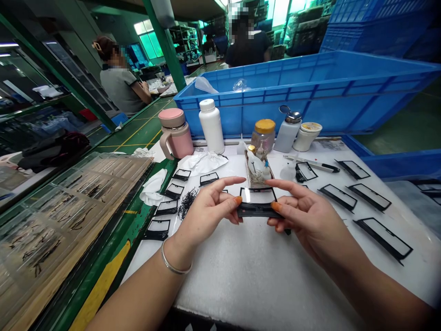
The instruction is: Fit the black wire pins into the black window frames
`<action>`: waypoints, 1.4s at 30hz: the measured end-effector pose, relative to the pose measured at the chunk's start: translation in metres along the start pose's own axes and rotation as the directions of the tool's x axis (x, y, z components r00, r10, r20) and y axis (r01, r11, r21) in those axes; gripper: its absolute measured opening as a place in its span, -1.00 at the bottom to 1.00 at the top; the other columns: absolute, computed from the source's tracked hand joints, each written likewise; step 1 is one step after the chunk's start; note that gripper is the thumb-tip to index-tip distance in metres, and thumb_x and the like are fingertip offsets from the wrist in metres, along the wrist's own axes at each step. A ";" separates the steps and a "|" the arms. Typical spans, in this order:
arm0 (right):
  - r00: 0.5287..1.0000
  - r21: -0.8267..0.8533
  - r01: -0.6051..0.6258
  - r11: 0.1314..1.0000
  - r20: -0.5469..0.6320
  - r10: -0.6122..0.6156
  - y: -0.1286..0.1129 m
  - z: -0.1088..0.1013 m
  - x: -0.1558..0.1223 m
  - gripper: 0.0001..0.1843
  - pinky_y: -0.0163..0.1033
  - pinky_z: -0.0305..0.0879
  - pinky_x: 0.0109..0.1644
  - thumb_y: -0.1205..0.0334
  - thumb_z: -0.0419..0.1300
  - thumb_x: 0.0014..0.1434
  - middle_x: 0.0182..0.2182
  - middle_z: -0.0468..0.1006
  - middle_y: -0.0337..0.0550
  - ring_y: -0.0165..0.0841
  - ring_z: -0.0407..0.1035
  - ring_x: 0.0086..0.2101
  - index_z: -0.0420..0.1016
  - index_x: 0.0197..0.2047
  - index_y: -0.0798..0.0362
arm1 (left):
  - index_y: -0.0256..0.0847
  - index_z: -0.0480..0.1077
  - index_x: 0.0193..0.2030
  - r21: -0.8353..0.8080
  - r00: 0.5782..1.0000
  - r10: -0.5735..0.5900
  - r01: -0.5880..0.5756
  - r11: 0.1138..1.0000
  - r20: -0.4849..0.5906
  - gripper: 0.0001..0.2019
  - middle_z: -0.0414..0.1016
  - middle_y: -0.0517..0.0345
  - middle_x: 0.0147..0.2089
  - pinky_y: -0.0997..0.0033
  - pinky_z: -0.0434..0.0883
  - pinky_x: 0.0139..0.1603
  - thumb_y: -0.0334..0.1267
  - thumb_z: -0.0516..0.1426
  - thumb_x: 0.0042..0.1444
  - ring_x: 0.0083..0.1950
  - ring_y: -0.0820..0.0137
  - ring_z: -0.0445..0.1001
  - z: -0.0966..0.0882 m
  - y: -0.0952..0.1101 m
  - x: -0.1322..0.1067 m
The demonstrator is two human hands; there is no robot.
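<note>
Nice clean hold you've got here: your left hand [206, 211] and right hand [306, 216] are both only partly closed, facing each other and pinching a black-framed clear panel [257, 203] by its ends, up off the white foam pad [241, 285]. Your orange-tipped thumbs [237, 200] sit on the thick black strip along the panel's near edge, which is the right place for them since they stay off the clear part. Your index fingers arch up near the far edge, but I can't tell from this angle if they're actually touching it, and the fingers behind the panel are hidden. Keep the pressure even on both sides so the frame doesn't bow, and tilt it under the light, like you're doing now, to get a good look at the clear pane. You've got a tidy row of similar panels [382, 236] on the right and more on the left, with a loose pile of thin black strands [188, 203] nearby. The small tray of bottles [258, 170] sits just past your fingertips, so watch your knuckles there. Your white cloth [153, 186] is within easy reach on the left too.
</note>
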State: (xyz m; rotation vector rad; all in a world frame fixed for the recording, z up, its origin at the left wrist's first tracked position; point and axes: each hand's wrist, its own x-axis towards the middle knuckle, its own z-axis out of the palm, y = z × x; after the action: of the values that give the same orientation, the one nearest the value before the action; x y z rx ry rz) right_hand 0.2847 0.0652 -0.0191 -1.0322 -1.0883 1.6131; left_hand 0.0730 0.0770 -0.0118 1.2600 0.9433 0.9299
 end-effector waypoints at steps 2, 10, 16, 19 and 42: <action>1.000 0.002 0.000 1.000 -0.002 0.000 0.000 0.000 0.000 -0.46 -0.43 0.39 -0.42 0.21 0.36 0.18 -0.46 0.48 -0.22 -0.35 0.47 -0.44 0.35 0.19 0.05 | -0.21 0.31 0.19 -0.004 1.000 0.003 -0.003 1.000 0.001 -0.61 0.49 0.13 -0.45 0.53 0.49 -0.40 -0.25 0.15 0.23 -0.45 0.46 0.48 0.000 0.000 0.000; 0.999 -0.002 0.053 0.999 -0.007 -0.053 0.002 0.000 -0.001 -0.49 -0.40 0.42 -0.36 0.20 0.36 0.20 -0.48 0.46 -0.26 -0.36 0.46 -0.46 0.36 0.17 0.01 | -0.24 0.30 0.20 -0.052 1.000 0.024 -0.023 0.998 0.019 -0.61 0.51 0.07 -0.39 0.51 0.47 -0.39 -0.18 0.10 0.28 -0.43 0.45 0.48 0.000 0.002 0.000; 0.997 -0.005 0.075 0.997 -0.006 -0.075 0.003 0.000 -0.001 -0.51 -0.42 0.41 -0.38 0.22 0.35 0.20 -0.49 0.46 -0.26 -0.37 0.46 -0.47 0.37 0.17 0.02 | -0.22 0.29 0.20 -0.020 1.000 0.017 -0.017 1.000 0.009 -0.58 0.49 0.12 -0.44 0.51 0.47 -0.39 -0.16 0.15 0.24 -0.44 0.45 0.48 0.001 0.004 -0.001; 0.995 -0.020 0.100 0.995 -0.003 -0.100 0.003 0.003 -0.002 -0.52 -0.42 0.42 -0.39 0.24 0.34 0.21 -0.48 0.49 -0.24 -0.34 0.48 -0.45 0.36 0.16 0.04 | -0.22 0.27 0.21 0.003 1.000 0.008 -0.008 1.000 0.011 -0.53 0.46 0.18 -0.50 0.54 0.45 -0.37 -0.17 0.21 0.19 -0.45 0.47 0.46 0.004 0.004 -0.002; 0.964 -0.233 0.232 0.944 -0.075 -0.256 0.002 0.010 -0.009 -0.59 -0.39 0.46 -0.44 0.31 0.26 0.21 -0.46 0.54 -0.21 -0.31 0.51 -0.45 0.39 0.13 0.05 | -0.16 0.46 -0.09 0.523 0.856 0.506 -0.386 0.760 -0.104 -0.78 0.39 0.04 0.00 0.39 0.44 -0.09 -0.35 0.27 0.10 0.07 0.30 0.37 0.007 -0.006 -0.002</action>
State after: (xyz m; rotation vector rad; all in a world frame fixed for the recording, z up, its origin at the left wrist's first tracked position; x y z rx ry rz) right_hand 0.2770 0.0546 -0.0169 -1.0663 -1.2919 1.2463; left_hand 0.0789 0.0723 -0.0174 1.8982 1.1315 1.2958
